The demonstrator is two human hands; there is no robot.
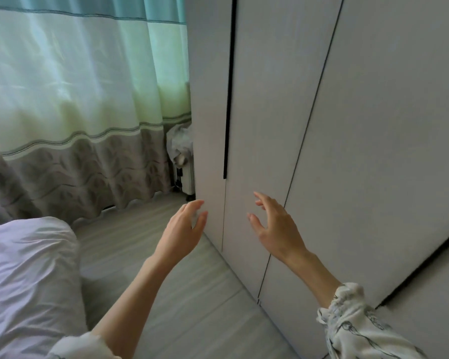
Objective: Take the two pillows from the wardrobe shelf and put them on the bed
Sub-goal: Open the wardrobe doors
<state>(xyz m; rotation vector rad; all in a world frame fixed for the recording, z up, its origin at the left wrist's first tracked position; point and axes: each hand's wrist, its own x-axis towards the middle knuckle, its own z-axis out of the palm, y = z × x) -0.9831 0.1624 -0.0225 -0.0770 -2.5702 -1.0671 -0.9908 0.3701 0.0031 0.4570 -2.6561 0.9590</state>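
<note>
A white wardrobe (360,125) fills the right half of the view, its doors closed, with a long black handle strip (230,99) along one door edge. No pillow or shelf shows; the inside is hidden behind the doors. My left hand (186,229) is raised in front of the wardrobe's left corner, fingers loosely spread, holding nothing. My right hand (275,224) hovers in front of the low part of a door, fingers spread, holding nothing. The bed (29,281), covered in a rumpled white sheet, lies at the lower left.
A green and grey curtain (75,99) hangs at the left and back. A white heater with a crumpled plastic bag (183,156) stands between curtain and wardrobe. A strip of pale wood floor (187,307) runs between bed and wardrobe.
</note>
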